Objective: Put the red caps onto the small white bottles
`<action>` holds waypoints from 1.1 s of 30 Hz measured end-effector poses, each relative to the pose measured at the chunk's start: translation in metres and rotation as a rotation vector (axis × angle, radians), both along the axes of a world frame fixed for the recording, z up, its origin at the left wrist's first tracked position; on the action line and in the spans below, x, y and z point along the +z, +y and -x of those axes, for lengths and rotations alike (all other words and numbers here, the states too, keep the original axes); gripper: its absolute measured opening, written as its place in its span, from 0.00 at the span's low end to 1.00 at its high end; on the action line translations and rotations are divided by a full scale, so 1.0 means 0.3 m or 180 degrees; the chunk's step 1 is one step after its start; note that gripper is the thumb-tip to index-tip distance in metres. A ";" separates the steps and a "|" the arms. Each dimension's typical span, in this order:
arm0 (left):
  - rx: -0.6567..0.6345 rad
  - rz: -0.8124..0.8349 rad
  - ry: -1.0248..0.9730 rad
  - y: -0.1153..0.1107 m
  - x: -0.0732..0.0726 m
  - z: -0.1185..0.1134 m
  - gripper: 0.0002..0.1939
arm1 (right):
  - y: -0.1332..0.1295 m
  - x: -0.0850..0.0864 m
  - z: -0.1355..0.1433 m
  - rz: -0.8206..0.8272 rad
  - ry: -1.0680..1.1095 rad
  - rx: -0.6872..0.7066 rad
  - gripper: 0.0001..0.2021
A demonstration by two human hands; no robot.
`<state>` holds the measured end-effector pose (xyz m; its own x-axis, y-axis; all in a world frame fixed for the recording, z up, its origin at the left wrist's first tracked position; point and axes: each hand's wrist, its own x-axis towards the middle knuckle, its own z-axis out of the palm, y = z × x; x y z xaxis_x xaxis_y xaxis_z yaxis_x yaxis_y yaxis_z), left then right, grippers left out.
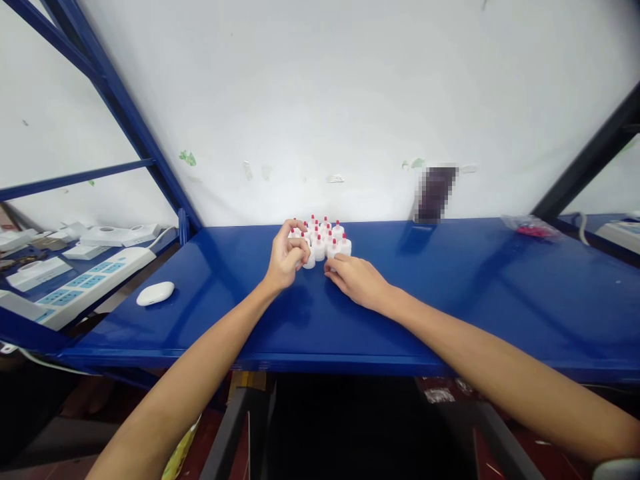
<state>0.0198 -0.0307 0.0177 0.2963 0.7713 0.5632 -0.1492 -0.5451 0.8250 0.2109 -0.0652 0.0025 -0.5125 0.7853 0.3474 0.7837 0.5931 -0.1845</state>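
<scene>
Several small white bottles with red caps [319, 250] stand upright in a tight cluster on the blue table [450, 300], close to the wall. My left hand [287, 253] is at the cluster's left side, its fingers curled and its thumb against a front bottle [310, 260]. At the front right, my right hand [353, 277] has its fingers bent together against the lower part of another bottle [333, 248]. The fingers partly hide these two bottles, and the fingertip contact is hard to make out.
A white rounded case [155, 293] lies at the table's left. A dark pixelated object [436, 195] leans on the wall. A clear bag with red pieces [535, 229] lies at the back right. White power strips [95, 283] are beyond the blue frame on the left.
</scene>
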 end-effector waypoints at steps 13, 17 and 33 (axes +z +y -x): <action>0.0146 -0.0153 -0.0030 0.002 0.002 0.000 0.16 | -0.027 0.017 0.001 0.0164 0.1468 0.0907 0.05; 0.0263 -0.0127 -0.0201 0.010 0.010 -0.009 0.17 | -0.023 0.015 0.004 0.0356 0.1512 0.0793 0.03; 0.0906 -0.0376 -0.0258 0.032 -0.008 -0.019 0.06 | 0.001 -0.029 -0.001 -0.0296 0.0204 0.0530 0.11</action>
<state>0.0253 -0.0210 0.0152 0.0284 0.7446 0.6669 -0.0397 -0.6658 0.7451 0.2112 -0.0650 -0.0060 -0.6071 0.6545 0.4506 0.6618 0.7304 -0.1691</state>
